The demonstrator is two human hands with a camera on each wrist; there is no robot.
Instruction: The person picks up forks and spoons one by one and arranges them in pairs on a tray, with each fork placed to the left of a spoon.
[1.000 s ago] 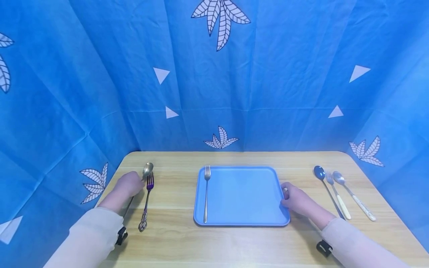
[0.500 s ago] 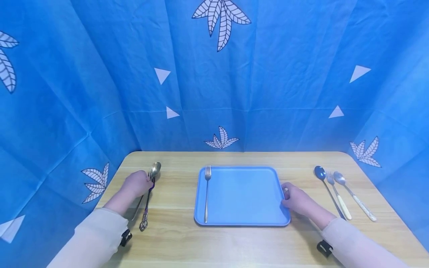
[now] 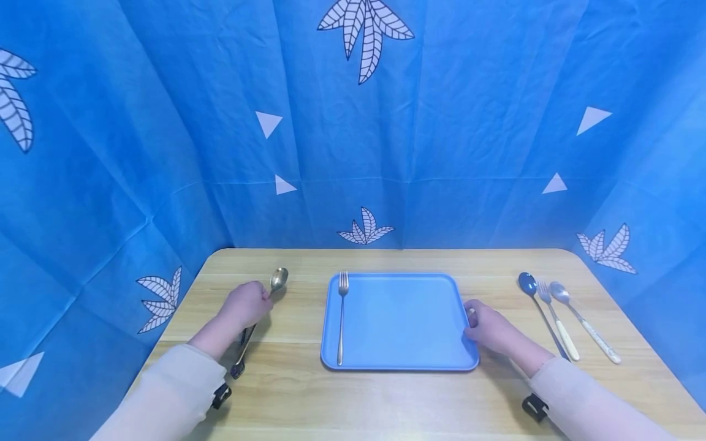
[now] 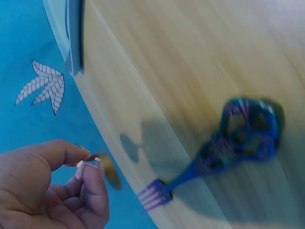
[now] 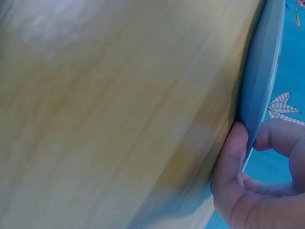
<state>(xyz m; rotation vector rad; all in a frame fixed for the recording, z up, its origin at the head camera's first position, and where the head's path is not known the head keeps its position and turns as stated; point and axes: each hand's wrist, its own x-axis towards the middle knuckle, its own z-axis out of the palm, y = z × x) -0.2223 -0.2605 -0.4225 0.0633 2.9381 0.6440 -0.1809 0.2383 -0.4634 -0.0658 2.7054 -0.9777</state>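
Note:
My left hand (image 3: 246, 306) pinches a spoon (image 3: 279, 279) near its neck, bowl pointing away from me. In the left wrist view the blurred spoon bowl (image 4: 110, 171) shows beyond the thumb and fingertips, and its shadow falls on the table. A purple fork (image 4: 214, 155) with an ornate openwork handle lies below; in the head view the hand and spoon cover most of it. My right hand (image 3: 491, 327) grips the right rim of the blue tray (image 3: 408, 318), thumb and fingers on either side of the edge. A silver fork (image 3: 341, 318) lies along the tray's left side.
Right of the tray lie a dark spoon (image 3: 527, 283), a fork (image 3: 562, 334) with a cream handle and a spoon (image 3: 592, 334) with a pale patterned handle. A blue curtain (image 3: 358, 135) encloses the back and sides of the wooden table (image 3: 408, 404).
My left hand has carried the spoon to the right, over the purple fork and towards the tray. The right hand and the tray have stayed in place.

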